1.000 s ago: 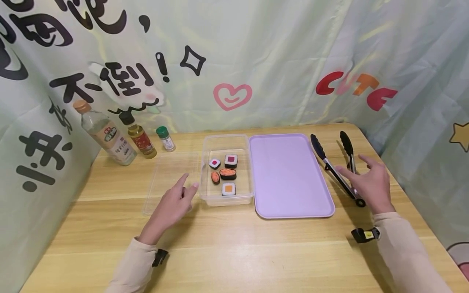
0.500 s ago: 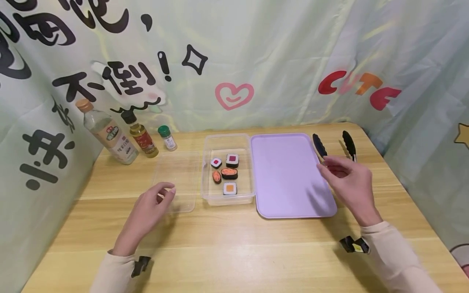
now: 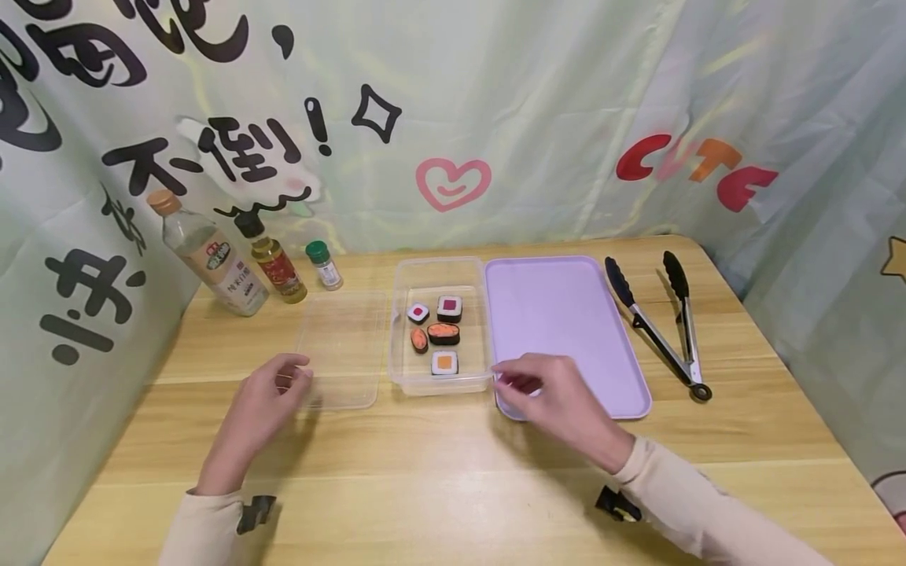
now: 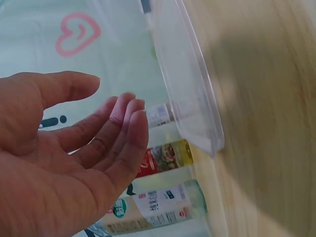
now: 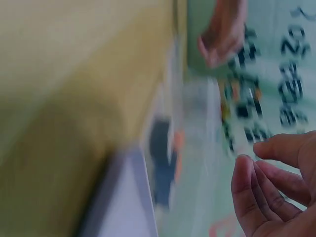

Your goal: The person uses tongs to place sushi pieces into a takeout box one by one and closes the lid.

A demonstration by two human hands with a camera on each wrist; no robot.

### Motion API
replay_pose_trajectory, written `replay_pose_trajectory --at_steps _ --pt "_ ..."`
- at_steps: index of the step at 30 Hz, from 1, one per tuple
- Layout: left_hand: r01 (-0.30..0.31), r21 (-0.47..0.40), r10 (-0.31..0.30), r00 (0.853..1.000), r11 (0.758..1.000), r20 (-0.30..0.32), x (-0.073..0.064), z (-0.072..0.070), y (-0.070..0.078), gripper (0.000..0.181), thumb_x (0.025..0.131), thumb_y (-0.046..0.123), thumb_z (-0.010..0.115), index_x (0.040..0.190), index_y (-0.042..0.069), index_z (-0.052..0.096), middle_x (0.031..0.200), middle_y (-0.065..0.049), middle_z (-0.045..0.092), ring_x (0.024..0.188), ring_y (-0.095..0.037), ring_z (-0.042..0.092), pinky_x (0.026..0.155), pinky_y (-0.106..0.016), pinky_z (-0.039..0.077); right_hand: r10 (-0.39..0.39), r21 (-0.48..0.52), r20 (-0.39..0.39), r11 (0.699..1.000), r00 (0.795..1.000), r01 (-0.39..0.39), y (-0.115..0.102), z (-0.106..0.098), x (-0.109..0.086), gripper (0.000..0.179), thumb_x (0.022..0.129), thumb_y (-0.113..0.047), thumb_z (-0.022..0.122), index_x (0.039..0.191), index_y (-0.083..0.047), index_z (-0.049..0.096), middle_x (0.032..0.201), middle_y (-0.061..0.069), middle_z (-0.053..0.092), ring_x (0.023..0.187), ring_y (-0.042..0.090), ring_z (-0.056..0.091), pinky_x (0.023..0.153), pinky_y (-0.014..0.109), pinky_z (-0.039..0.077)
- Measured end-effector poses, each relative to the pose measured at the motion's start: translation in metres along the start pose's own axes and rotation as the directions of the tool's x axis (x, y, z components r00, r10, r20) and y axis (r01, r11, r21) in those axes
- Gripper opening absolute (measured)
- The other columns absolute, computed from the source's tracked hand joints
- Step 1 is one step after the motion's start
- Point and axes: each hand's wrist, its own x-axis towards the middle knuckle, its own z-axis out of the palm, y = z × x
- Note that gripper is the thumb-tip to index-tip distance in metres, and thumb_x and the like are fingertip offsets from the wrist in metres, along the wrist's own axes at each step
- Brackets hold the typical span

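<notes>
My left hand (image 3: 262,409) hovers at the lower left corner of a clear plastic lid (image 3: 347,346). Its fingers are loosely bent with nothing between them; the left wrist view shows the clear plastic edge (image 4: 197,84) apart from the fingertips. My right hand (image 3: 562,401) is over the lower left corner of a purple tray (image 3: 552,314), close to the near right corner of a clear plastic container (image 3: 439,385). In the right wrist view its relaxed fingers hold nothing. Inside the container lie several sushi pieces, among them an orange-topped one (image 3: 443,334) and an orange-centred roll (image 3: 444,362).
Spread tongs (image 3: 661,346) with black tips lie right of the tray. At the back left stand a large clear bottle (image 3: 219,263), a smaller oil bottle (image 3: 276,267) and a green-capped shaker (image 3: 325,267). A printed curtain (image 3: 538,141) closes off the table's back.
My right hand has moved left from the tongs, across the tray, to beside the container. My left hand has drawn back left and its pointing index finger has bent. The objects stay put.
</notes>
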Motion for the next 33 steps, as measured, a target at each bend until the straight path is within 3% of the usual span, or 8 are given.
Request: replay_pose_trajectory --at_steps 4,8,15,19,22,26,29,33 --pt "0.020 0.037 -0.020 1.000 0.999 -0.005 0.000 -0.001 -0.005 0.039 0.102 0.022 0.057 0.131 -0.004 0.061 0.110 -0.018 0.068 0.102 -0.036 0.065 0.088 -0.054 0.051 0.009 0.067 0.169 0.998 0.986 -0.021 -0.008 0.031 0.002 0.019 0.088 0.001 0.072 0.106 0.005 0.075 0.090 0.011 0.074 0.072 0.006 0.067 0.065 0.020 0.056" --pt "0.028 0.070 -0.028 1.000 0.997 -0.010 0.001 -0.002 -0.010 0.040 0.102 0.022 0.057 0.130 -0.006 0.061 0.110 -0.020 0.068 0.101 -0.037 0.066 0.086 -0.055 0.051 0.035 0.125 0.281 0.989 0.959 -0.072 -0.011 0.061 0.006 0.021 0.091 -0.003 0.070 0.109 0.006 0.074 0.089 0.010 0.074 0.073 0.004 0.066 0.068 0.018 0.056" --pt "0.052 0.108 -0.053 0.999 0.993 0.010 -0.001 -0.003 -0.018 0.048 0.102 0.023 0.056 0.136 -0.011 0.054 0.119 -0.031 0.062 0.106 -0.045 0.063 0.088 -0.059 0.050 0.080 0.228 0.355 0.959 0.931 -0.170 -0.014 0.105 0.016 0.022 0.092 -0.006 0.071 0.109 0.006 0.075 0.089 0.003 0.074 0.079 0.003 0.066 0.074 0.020 0.055" --pt "0.068 0.121 -0.073 0.997 0.990 0.038 -0.001 -0.003 -0.022 0.052 0.103 0.024 0.055 0.139 -0.013 0.051 0.124 -0.035 0.058 0.109 -0.047 0.062 0.090 -0.061 0.049 0.136 0.315 0.356 0.914 0.925 -0.256 -0.019 0.123 0.023 0.028 0.092 -0.007 0.069 0.115 0.010 0.071 0.093 0.007 0.073 0.081 0.007 0.066 0.074 0.020 0.055" --pt "0.066 0.140 -0.075 0.996 0.988 0.058 0.000 -0.003 -0.024 0.052 0.103 0.023 0.055 0.137 -0.016 0.050 0.123 -0.037 0.058 0.109 -0.049 0.062 0.090 -0.061 0.049 0.232 0.405 0.362 0.833 0.903 -0.376 -0.023 0.133 0.028 0.036 0.094 -0.007 0.067 0.123 0.014 0.065 0.094 0.010 0.072 0.082 0.015 0.068 0.074 0.023 0.056" --pt "0.069 0.163 -0.082 0.994 0.984 0.078 0.003 -0.002 -0.028 0.054 0.103 0.024 0.055 0.136 -0.018 0.050 0.121 -0.036 0.060 0.110 -0.048 0.060 0.091 -0.061 0.048 0.359 0.555 0.379 0.649 0.853 -0.520 -0.028 0.144 0.032 0.045 0.094 -0.002 0.065 0.134 0.017 0.054 0.100 0.019 0.072 0.087 0.028 0.072 0.076 0.031 0.059" --pt "0.086 0.170 -0.104 0.990 0.982 0.100 0.004 -0.001 -0.031 0.056 0.103 0.026 0.054 0.136 -0.019 0.049 0.121 -0.035 0.061 0.110 -0.046 0.060 0.091 -0.060 0.048 0.406 0.639 0.397 0.522 0.823 -0.566 -0.030 0.151 0.034 0.051 0.095 0.000 0.064 0.140 0.017 0.047 0.106 0.023 0.070 0.090 0.028 0.072 0.078 0.035 0.059" --pt "0.112 0.174 -0.135 0.983 0.978 0.127 0.007 -0.002 -0.034 0.060 0.104 0.029 0.052 0.137 -0.021 0.046 0.123 -0.036 0.060 0.109 -0.045 0.061 0.089 -0.059 0.049 0.406 0.704 0.424 0.414 0.809 -0.577 -0.029 0.159 0.036 0.058 0.097 -0.001 0.062 0.147 0.016 0.037 0.112 0.024 0.066 0.085 0.021 0.070 0.077 0.033 0.059"
